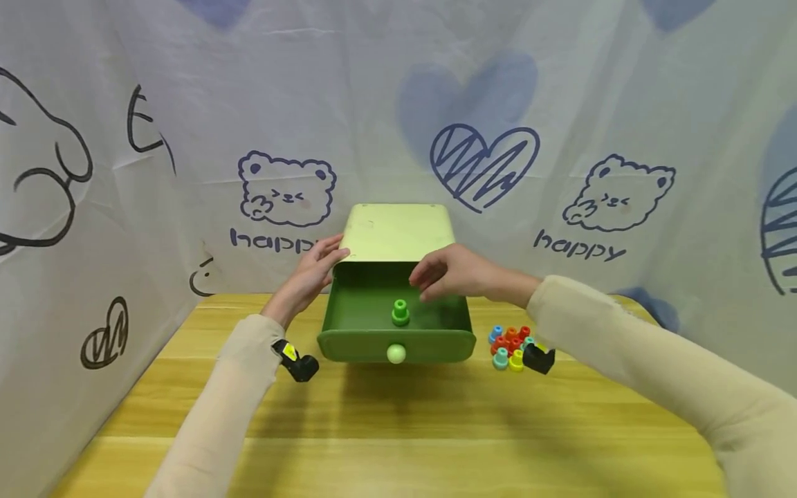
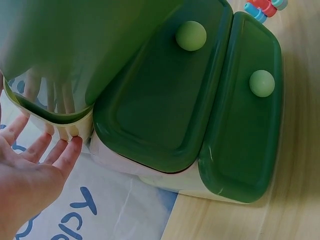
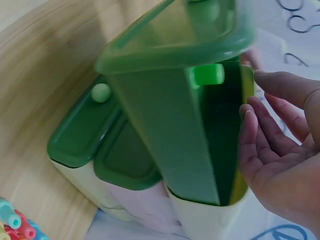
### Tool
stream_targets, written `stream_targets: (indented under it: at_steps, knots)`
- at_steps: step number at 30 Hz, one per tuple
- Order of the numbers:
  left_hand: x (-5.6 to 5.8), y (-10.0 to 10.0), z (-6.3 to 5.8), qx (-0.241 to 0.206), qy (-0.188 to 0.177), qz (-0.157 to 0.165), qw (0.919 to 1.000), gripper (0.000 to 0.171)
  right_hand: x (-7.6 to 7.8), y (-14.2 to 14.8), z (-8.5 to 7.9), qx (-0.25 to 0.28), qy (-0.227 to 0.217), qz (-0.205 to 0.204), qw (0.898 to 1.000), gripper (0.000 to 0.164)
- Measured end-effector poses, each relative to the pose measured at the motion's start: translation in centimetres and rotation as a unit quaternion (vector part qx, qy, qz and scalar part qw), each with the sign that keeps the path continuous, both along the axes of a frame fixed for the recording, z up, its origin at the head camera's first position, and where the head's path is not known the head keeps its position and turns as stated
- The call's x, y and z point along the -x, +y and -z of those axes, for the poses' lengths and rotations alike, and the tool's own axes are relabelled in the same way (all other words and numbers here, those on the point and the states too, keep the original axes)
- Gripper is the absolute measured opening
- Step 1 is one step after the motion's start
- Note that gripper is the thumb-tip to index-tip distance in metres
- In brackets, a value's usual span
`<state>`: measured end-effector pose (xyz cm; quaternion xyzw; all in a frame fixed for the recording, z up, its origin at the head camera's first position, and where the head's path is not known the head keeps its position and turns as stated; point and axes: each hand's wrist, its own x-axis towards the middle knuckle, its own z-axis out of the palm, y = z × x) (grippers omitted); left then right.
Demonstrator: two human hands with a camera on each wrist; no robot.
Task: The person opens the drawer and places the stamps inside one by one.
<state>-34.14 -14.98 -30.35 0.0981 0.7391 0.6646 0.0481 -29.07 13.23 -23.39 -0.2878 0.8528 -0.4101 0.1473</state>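
Note:
A small drawer cabinet [image 1: 398,232] with a pale top stands on the table, its top green drawer [image 1: 358,346] pulled out. Inside that drawer, near its front, a bright green stepped peg [image 1: 400,313] stands upright. My left hand [image 1: 309,271] rests with spread fingers against the cabinet's left side, as the left wrist view shows. Over the right part of the drawer hovers my right hand [image 1: 459,272], its fingers loosely bent and nothing between them. In the right wrist view this hand [image 3: 280,135] is beside the drawer opening, apart from the green peg [image 3: 209,74].
Several coloured pegs [image 1: 512,344] in red, blue, yellow and teal lie grouped on the wooden table [image 1: 398,443], right of the cabinet. Two lower drawers [image 2: 155,100] with round knobs are shut. A printed cloth [image 1: 373,104] hangs behind and at both sides.

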Motion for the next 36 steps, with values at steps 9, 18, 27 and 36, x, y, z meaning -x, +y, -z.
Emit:
stream_targets:
  at_steps: [9, 18, 27, 36]
  knots:
    - [0.2, -0.2, 0.1, 0.003, 0.004, 0.000, 1.0000, 0.063, -0.6, 3.8, -0.5, 0.049, 0.016, 0.069, 0.996, 0.030]
    - [0.1, -0.4, -0.1, 0.013, 0.006, -0.005, 0.9999, 0.062, -0.9, 8.1, 2.6, 0.086, 0.008, 0.146, 0.986, 0.033]
    - [0.1, 0.0, -0.2, 0.020, 0.001, -0.006, 0.9998, 0.062, -2.0, 10.9, 7.6, 0.053, -0.018, 0.178, 0.982, 0.031]
    - [0.1, 0.1, -0.3, 0.015, -0.001, -0.008, 0.9999, 0.062, -2.2, 13.0, 11.6, 0.024, 0.007, 0.203, 0.979, 0.025]
